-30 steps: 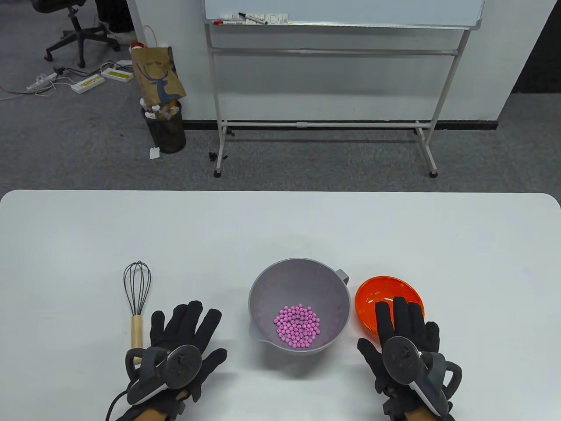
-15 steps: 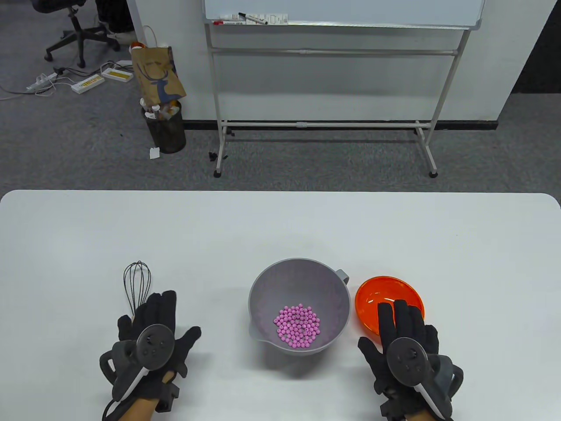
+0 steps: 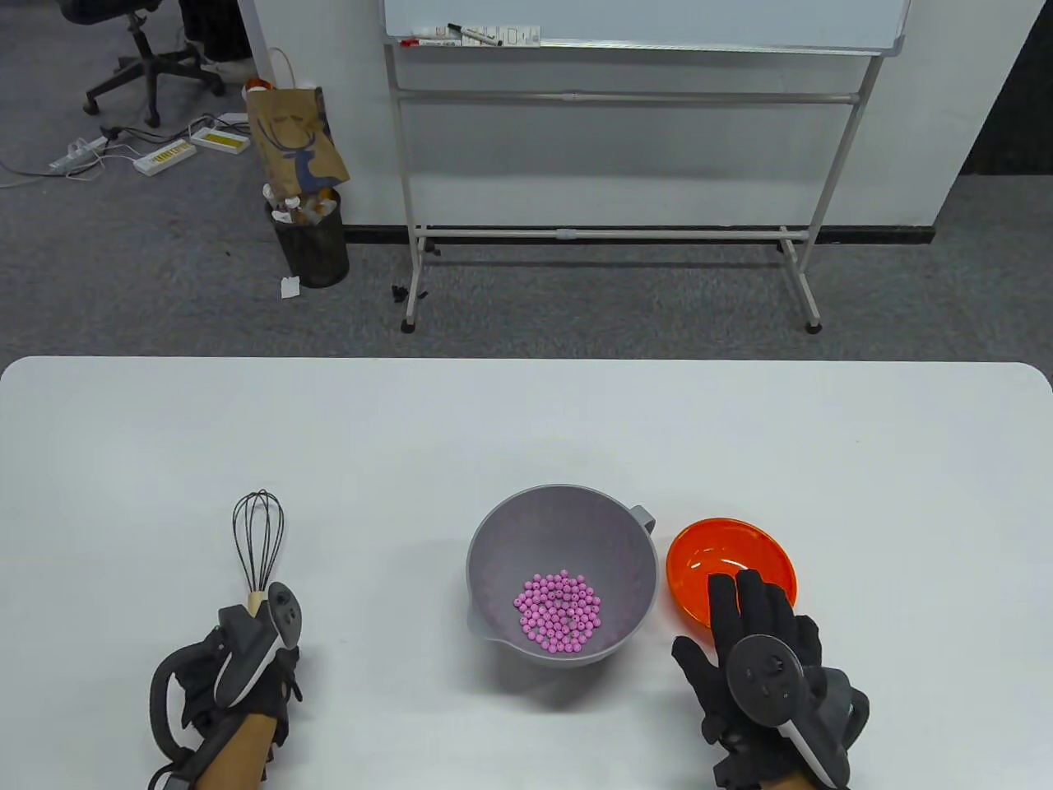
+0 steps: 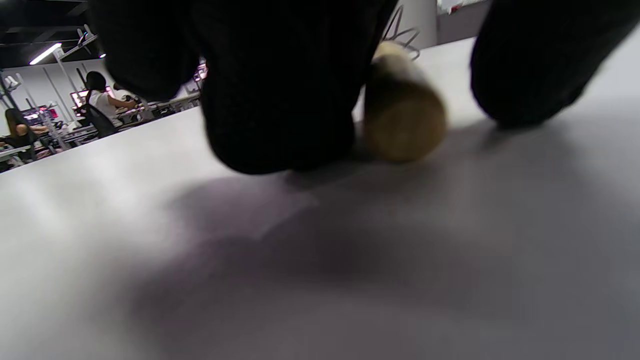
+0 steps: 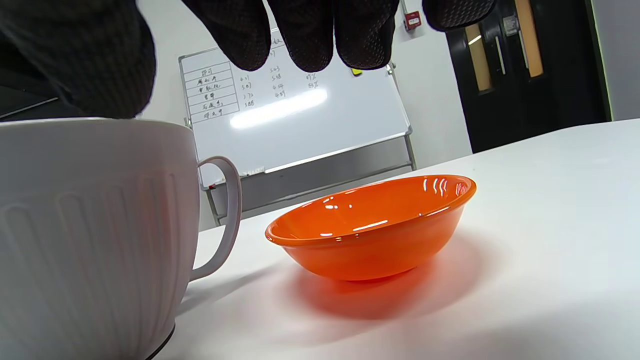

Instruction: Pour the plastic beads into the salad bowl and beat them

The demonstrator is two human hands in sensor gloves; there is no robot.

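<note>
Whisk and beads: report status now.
Left hand closing round whisk handle, whisk on table. Right hand open above orange bowl. Beads in salad bowl. Nothing obstructing.

Both hands in black knit gloves, fine ribbed weave visible up close. Left hand [image 3: 238,683]: grey tracker [image 3: 255,642] strapped on the back, round dark face with small buttons, white underside, black loop ring on its outer side, black cable [image 3: 169,769] trailing off near the wrist. Right hand [image 3: 761,658]: same tracker [image 3: 765,671], dark round face with small buttons, white stripe along the body, grey loop ring. Black wrist straps on both. No sleeves.
</note>
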